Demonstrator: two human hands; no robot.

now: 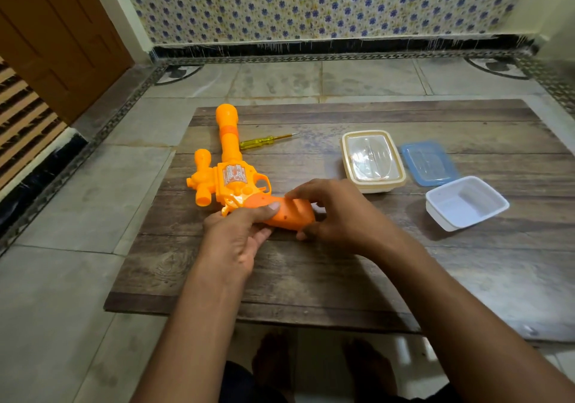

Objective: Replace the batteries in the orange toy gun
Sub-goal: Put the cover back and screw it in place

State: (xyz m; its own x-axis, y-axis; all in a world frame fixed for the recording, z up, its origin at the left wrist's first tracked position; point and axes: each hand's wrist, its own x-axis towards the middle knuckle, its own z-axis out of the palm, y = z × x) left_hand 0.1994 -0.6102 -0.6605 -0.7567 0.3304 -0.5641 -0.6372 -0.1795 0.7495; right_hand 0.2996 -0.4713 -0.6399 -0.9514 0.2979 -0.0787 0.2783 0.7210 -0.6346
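The orange toy gun (230, 166) lies flat on the wooden board (342, 278), barrel pointing away from me, its darker orange grip (289, 213) pointing right and toward me. My left hand (239, 234) holds the grip from the near side, thumb pressed on top. My right hand (336, 213) closes over the grip's butt end, fingers curled around it. A yellow-handled screwdriver (264, 141) lies on the board just right of the barrel, apart from both hands. No batteries are visible.
A lidded cream container (371, 160), a loose blue lid (429, 163) and an open white tub (466, 203) sit at the board's right. The board rests on a tiled floor. My feet (311, 365) show below its near edge.
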